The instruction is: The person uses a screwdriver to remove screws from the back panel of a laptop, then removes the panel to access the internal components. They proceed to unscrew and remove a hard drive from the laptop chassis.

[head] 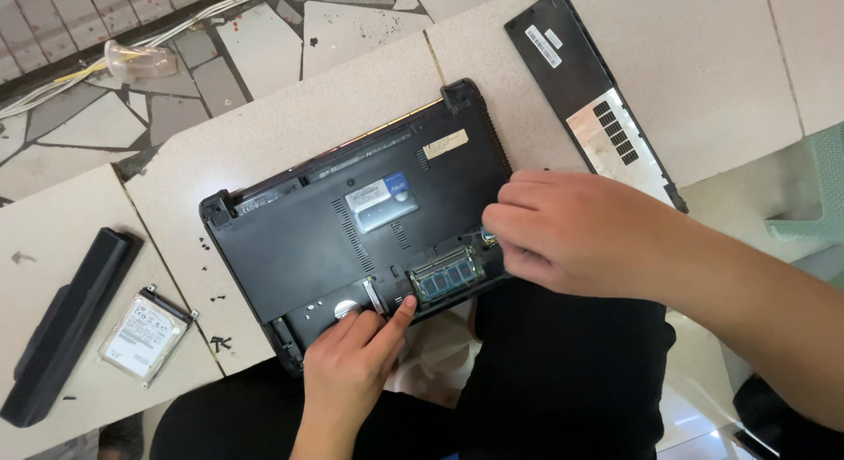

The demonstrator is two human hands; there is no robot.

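1. I see the black laptop (352, 240) lying underside up on the pale worktop (721, 65), its open bay toward me so the green memory module (446, 275) lies exposed.
2. My left hand (352, 372) is loosely curled, index fingertip pressing beside the module at its 8 o'clock, as if steadying.
3. My right hand (571, 231) pinches something hidden at the module's 2 o'clock.
4. The removed cover panel (589, 100) rests at 1 o'clock; the battery (66, 324) and silver hard drive (143, 335) are set aside at 9.
5. On the laptop, a blue-and-silver sticker (380, 199) sits centrally, a cream rectangular label (445, 144) beyond it.

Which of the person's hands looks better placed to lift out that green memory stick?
Probably the left hand: its fingertip rests right beside the green memory module in the upturned laptop. The right hand is busy at the module's far end.
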